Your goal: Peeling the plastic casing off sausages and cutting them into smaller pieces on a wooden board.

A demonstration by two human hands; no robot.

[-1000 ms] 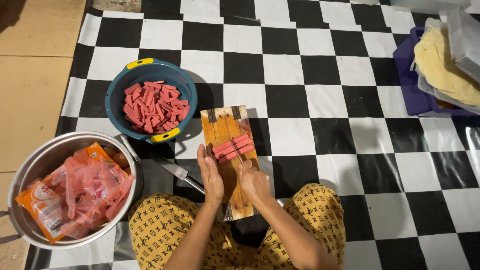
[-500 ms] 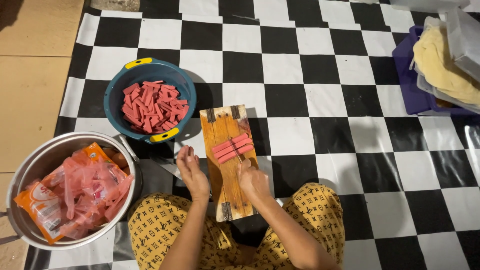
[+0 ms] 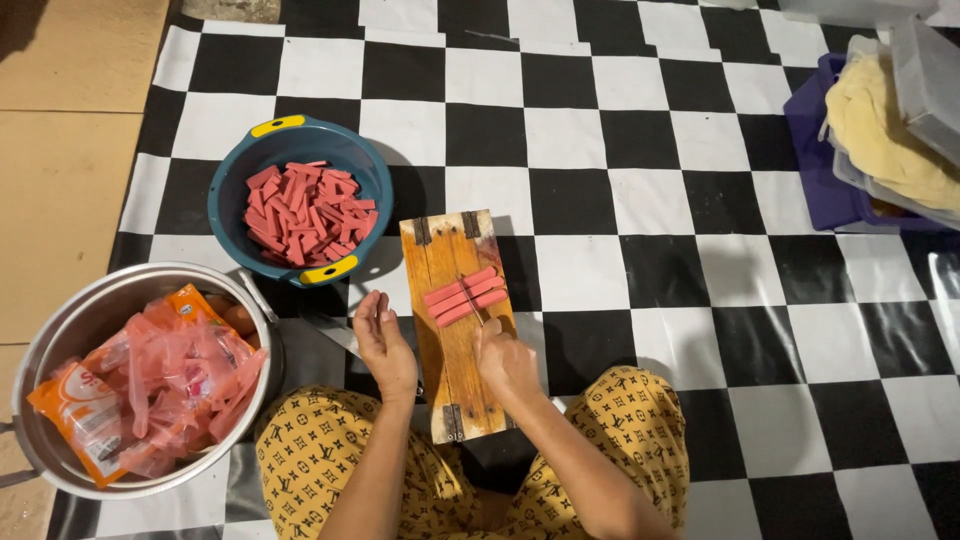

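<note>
Right hand [image 3: 507,362] rests on the wooden cutting board [image 3: 455,330], fingers curled together, apparently around a thin blade whose tip meets the three pink sausage strips [image 3: 464,296] lying just beyond the fingertips. Left hand [image 3: 383,340] hovers beside the board's left edge, fingers loosely apart, holding nothing. Beyond the left fingertips sits a blue bowl [image 3: 300,140] collecting cut pieces; wrappers fill the metal pot [image 3: 60,330] further left.

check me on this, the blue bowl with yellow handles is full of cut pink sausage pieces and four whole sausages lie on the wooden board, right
Not quite. The head view shows three whole sausages on the wooden board, not four. The blue bowl with yellow handles does hold cut pink sausage pieces.
</note>
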